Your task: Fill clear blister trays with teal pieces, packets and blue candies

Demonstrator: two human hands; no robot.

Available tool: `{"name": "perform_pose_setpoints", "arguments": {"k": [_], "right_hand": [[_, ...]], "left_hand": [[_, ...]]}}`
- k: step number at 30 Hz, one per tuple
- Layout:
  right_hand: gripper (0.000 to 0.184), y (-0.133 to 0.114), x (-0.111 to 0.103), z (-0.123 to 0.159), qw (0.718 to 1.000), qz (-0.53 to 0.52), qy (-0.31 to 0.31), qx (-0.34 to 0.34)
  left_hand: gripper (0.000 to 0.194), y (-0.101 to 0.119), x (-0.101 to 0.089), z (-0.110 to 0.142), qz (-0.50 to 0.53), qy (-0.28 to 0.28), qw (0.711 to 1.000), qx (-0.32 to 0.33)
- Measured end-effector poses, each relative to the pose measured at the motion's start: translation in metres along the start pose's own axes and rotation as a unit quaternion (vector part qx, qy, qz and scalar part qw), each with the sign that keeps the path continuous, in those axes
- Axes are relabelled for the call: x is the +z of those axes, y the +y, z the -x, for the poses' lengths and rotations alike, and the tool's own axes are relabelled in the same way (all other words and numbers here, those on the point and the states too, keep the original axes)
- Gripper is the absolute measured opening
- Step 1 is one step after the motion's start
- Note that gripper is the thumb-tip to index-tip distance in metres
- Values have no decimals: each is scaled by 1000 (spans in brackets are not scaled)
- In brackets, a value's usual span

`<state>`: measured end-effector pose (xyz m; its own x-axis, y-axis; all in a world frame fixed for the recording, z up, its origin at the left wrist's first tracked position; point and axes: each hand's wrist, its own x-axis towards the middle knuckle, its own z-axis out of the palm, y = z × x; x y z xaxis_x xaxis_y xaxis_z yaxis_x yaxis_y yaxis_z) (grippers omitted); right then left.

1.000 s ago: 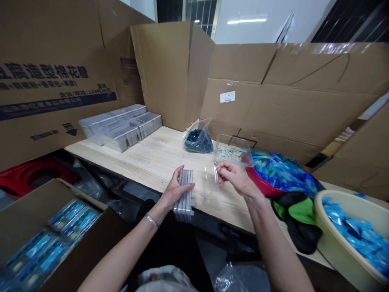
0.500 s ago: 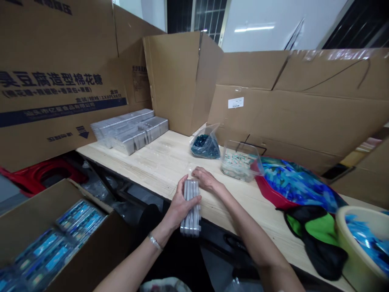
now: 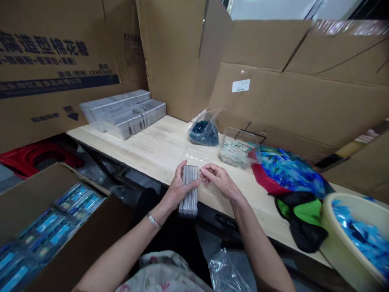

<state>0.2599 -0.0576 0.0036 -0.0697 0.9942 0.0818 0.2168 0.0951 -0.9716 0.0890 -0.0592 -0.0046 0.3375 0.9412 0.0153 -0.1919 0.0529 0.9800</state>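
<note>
My left hand [image 3: 176, 187] is closed round a stack of slim clear plastic cases [image 3: 190, 192], held over the table's front edge. The thumb presses across the front of the stack, and the fingers behind it are mostly hidden. Just to the right, my right hand [image 3: 217, 177] has thumb and fingertips pinched together close to the stack's upper edge. Whatever they pinch, if anything, is too small to make out. A thin clear plastic piece [image 3: 192, 155] lies on the table just beyond both hands.
Stacked clear cases [image 3: 121, 115] stand at the back left. Behind my hands are a bag of dark blue pieces [image 3: 204, 132] and a clear tub [image 3: 237, 156]. A red basin [image 3: 267, 180], green-black cloth [image 3: 304, 219] and cream bucket [image 3: 337, 247] line the right. An open carton [image 3: 100, 227] stands lower left.
My right hand has drawn back from beyond the top of the stack to its right side. The left hand keeps its hold on the stack. The camera view has tilted downward.
</note>
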Motion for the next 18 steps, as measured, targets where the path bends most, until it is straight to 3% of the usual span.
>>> {"name": "perform_pose_setpoints", "arguments": {"k": [2,6,18], "right_hand": [[26,-8,10,17,996,-70,-30,38],[24,-4,23,23,983,-167,-18,74],[20,6,18,14,957,-276,-42,77]], "left_hand": [[82,-1,0,-1,4,-5,1000,9],[83,-2,2,-2,19,-13,1000,2],[83,4,6,-1,25,-18,999,-11]]}}
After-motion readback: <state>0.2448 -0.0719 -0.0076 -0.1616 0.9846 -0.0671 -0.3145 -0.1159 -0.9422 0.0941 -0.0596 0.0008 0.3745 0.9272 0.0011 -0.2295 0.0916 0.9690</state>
